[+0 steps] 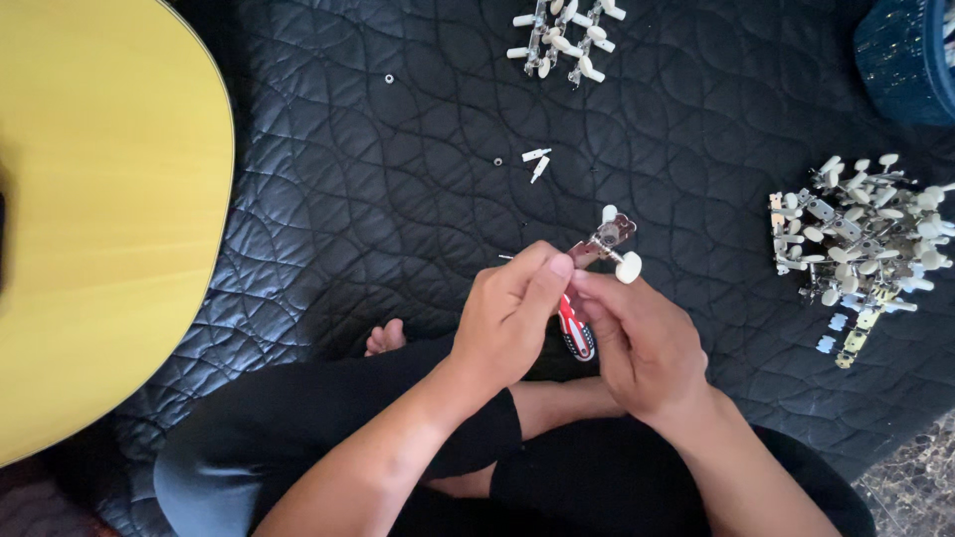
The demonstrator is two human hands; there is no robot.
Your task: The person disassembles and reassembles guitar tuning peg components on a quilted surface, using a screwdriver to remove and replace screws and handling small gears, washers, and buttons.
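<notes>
My left hand [512,313] and my right hand [642,338] meet over my crossed legs. Together they grip a metal guitar tuner strip [609,241] with cream knobs, which sticks up between my fingertips. A screwdriver with a red handle [574,328] shows between the two hands; which hand grips it I cannot tell. My left thumb presses on the strip's near end. My right fingers touch the lower cream knob.
A yellow guitar body [99,209] lies at the left on a black quilted mat [378,199]. A heap of tuner strips [860,244] sits at the right, another small group [565,35] at the top. Small loose parts [535,161] lie mid-mat. A dark blue basket [910,60] stands top right.
</notes>
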